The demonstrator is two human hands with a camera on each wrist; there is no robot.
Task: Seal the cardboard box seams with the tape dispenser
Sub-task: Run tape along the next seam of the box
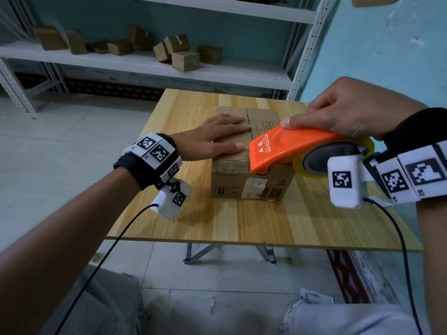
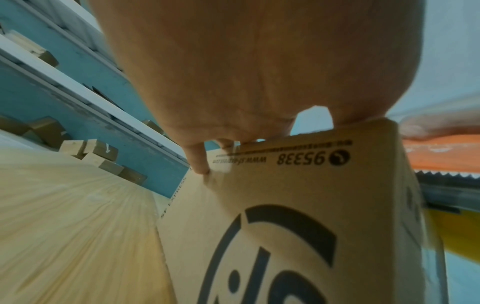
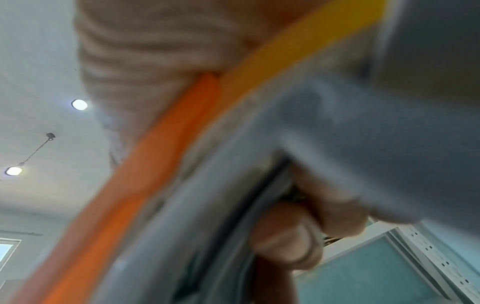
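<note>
A small printed cardboard box (image 1: 251, 182) stands on the wooden table (image 1: 217, 213); its side fills the left wrist view (image 2: 298, 216). My left hand (image 1: 217, 139) lies flat on the box's top flaps with straight fingers, pressing them down. My right hand (image 1: 350, 110) grips the orange tape dispenser (image 1: 290, 146) from above, the thumb along its cover. The dispenser's front edge sits at the box's near top edge. Its yellowish tape roll (image 1: 338, 160) hangs to the right. In the left wrist view the dispenser's toothed blade (image 2: 446, 174) shows beside the box. The right wrist view shows fingers (image 3: 298, 242) curled round the blurred dispenser (image 3: 155, 164).
A white metal shelf rack (image 1: 169, 66) behind the table holds several small cardboard boxes (image 1: 183, 59). A teal wall (image 1: 387, 56) runs along the right. The table's folding legs (image 1: 198, 252) and a tiled floor lie below. A paper slip (image 1: 314, 296) lies on the floor.
</note>
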